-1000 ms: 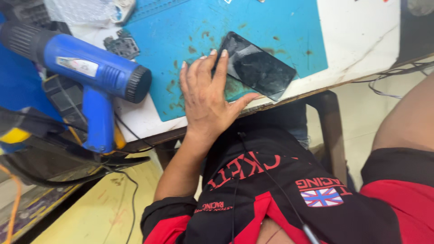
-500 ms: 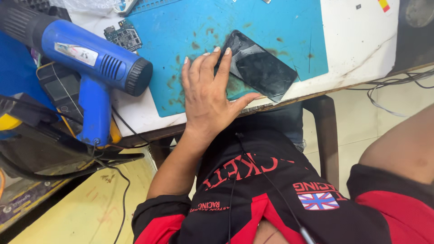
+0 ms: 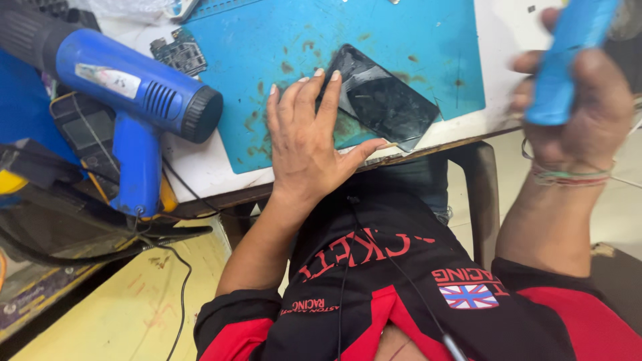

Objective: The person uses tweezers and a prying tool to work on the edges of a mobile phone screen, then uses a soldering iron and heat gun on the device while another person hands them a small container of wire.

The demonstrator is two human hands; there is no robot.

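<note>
Head view, looking straight down over the person's chest to the bench edge. Far left: a blue plastic heat gun with a black nozzle ring (image 3: 137, 100) lies on its side on the white bench top (image 3: 508, 40), nozzle pointing right, handle hanging down toward the bench edge; black cables trail from under it to the yellowish floor. Just above the nozzle, a small dark circuit board (image 3: 177, 53) sits at the top left corner of a turquoise rubber work mat (image 3: 428, 47), which is stained with brown spots. Centre: the left hand (image 3: 304, 144) lies palm down and flat on the mat at the near bench edge, fingers spread and nearly straight, gripping nothing; its index and middle fingertips touch the left end of a black rectangular phone with a cracked glass face (image 3: 384, 97), and the thumb stretches right along the bench edge beneath the phone's lower corner. The phone lies flat on the mat, tilted diagonally, its lower right corner near the mat's border. Right: the right hand (image 3: 575, 113) is raised above the bench corner, well apart from the phone, fingers curled closed around a light blue, flat, oblong object (image 3: 568, 53); motion blur hides what kind of thing it is. A braided thread band circles that wrist.
</note>
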